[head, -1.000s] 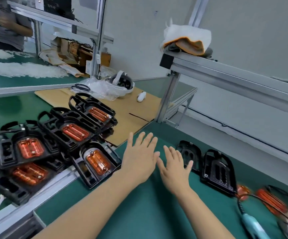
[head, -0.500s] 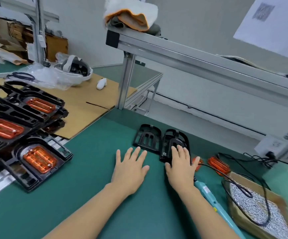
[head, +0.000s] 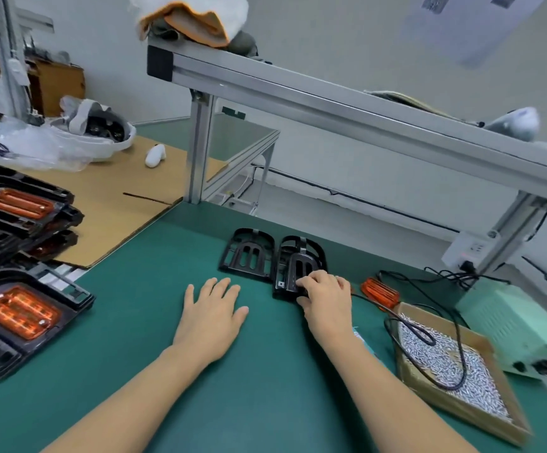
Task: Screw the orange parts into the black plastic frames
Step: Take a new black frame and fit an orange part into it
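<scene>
Hands over green-matted counter [head: 265, 403]. Right hand [head: 326, 297] curled, fingers closed on the near edge of a black plastic frame [head: 298, 261] with an arched, slotted top; whether the frame is lifted or resting on the mat cannot be told. Left hand [head: 211, 310] open, palm down, fingers spread, flat on the mat to the left of that frame, touching nothing else.

Second empty black plastic frame [head: 247, 253], same shape, lies just left of the gripped frame, edges close or touching. Loose orange ribbed part [head: 380, 292] lies on the mat to the right of the gripped frame, near the right hand, with a black cable [head: 442, 384] crossing beside it. Shallow cardboard box of small silver screws [head: 455, 364] sits further right of the gripped frame; the cable loops over the screws. Pale green power unit [head: 520, 331] stands beyond the box.

Far left of the gripped frame: stack of black frames already carrying orange parts [head: 20, 310], overlapping, some partly on a sheet of brown cardboard [head: 128, 197].
</scene>
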